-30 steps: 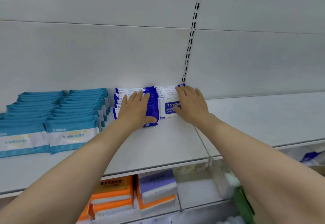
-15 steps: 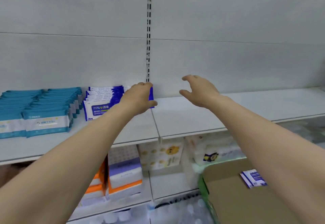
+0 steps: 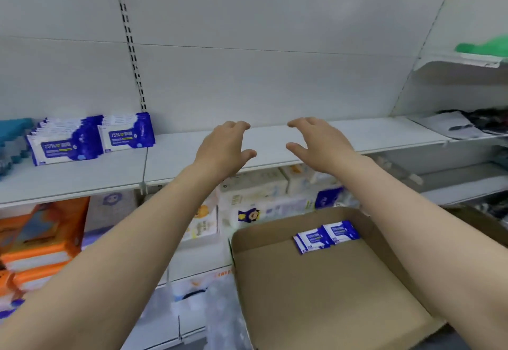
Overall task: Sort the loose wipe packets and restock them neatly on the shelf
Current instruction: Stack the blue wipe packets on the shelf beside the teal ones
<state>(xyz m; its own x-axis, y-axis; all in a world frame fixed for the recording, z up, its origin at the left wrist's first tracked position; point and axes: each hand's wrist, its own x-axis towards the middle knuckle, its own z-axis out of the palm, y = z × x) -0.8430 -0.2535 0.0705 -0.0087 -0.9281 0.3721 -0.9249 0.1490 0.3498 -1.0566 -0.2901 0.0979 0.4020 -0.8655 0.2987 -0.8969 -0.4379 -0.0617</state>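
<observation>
Two small stacks of blue-and-white wipe packets (image 3: 327, 236) lie loose at the far side of the cardboard box (image 3: 324, 289) below the shelf (image 3: 275, 143); head view shows left hand (image 3: 224, 147) and right hand (image 3: 319, 144) empty, fingers loosely curled and spread, hovering apart above the shelf's front edge. Judged step: reach down for the loose packets; best to gather both stacks together, square their edges, then set them label-forward just beside the shelved blue packets (image 3: 90, 138) at left.

Your left hand (image 3: 224, 149) and right hand (image 3: 319, 146) are bare, forearms unsleeved; no rings, as far as the blur shows.
</observation>
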